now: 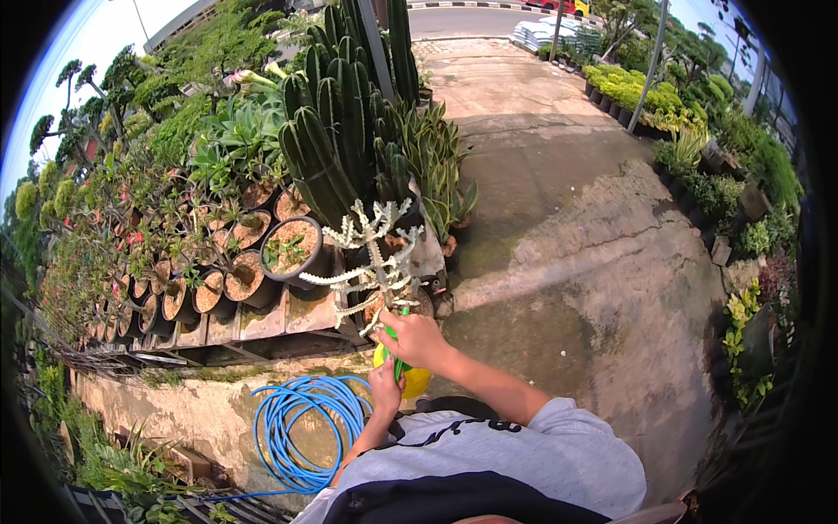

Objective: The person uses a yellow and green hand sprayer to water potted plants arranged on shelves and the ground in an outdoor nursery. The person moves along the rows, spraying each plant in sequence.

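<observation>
A spray bottle with a yellow body (415, 383) and a green sprayer head (394, 357) is held upright in front of my torso. My left hand (386, 388) is wrapped around the lower green part. Higher up, my right hand (419, 342) grips the top of the green head; its fingers partly hide it. Just beyond both hands stands a pale, white-green branching succulent (376, 259) in a pot, its lower branches close to my right fingers. Whether the fingers touch the plant I cannot tell.
A coiled blue hose (308, 435) lies on the concrete at left. Potted plants crowd a raised bench (262, 321), with a black pot (311, 255) near its corner. Tall cacti (334, 118) and snake plants (435, 164) rise behind. A concrete driveway (556, 229) runs toward a road.
</observation>
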{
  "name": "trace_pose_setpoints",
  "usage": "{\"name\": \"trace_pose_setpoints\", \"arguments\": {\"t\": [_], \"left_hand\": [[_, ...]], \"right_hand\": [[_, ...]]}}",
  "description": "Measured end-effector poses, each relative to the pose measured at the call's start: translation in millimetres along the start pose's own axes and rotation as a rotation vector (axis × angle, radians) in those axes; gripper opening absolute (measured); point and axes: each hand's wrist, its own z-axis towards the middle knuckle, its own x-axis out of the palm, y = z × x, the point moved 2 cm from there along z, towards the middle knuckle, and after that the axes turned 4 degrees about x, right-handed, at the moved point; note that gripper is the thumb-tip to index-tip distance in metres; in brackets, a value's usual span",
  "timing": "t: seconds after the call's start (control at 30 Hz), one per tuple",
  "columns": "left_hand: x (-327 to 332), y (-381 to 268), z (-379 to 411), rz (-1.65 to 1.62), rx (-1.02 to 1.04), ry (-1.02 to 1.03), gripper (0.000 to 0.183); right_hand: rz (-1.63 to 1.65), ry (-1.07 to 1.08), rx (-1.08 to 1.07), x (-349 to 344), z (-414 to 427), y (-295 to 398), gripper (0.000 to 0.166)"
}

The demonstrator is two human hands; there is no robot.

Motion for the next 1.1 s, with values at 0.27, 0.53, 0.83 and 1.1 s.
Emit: {"name": "trace_pose_setpoints", "arguments": {"t": [0.27,0.53,0.83,1.1], "left_hand": [[8.1,11.2,-2.6,-0.18,-0.095,0.018,0.043],[-0.8,10.1,3.3,-0.137,0.043,0.028,0.042],[-24.4,-38.8,17.4,0.112,0.353,-0.083,0.046],[-47.1,-39.8,3.3,0.103,0.301,-0.238,0.045]], "right_hand": [[-0.067,0.096,-0.048,23.3,2.9,-19.9,0.023],[0.145,0.076,-0.21,-46.2,56.2,52.3,0.02],[0.454,0.05,-0.212,-73.4,62.1,102.4,0.016],[0.18,0.096,-0.071,40.1,47.0,51.4,0.021]]}}
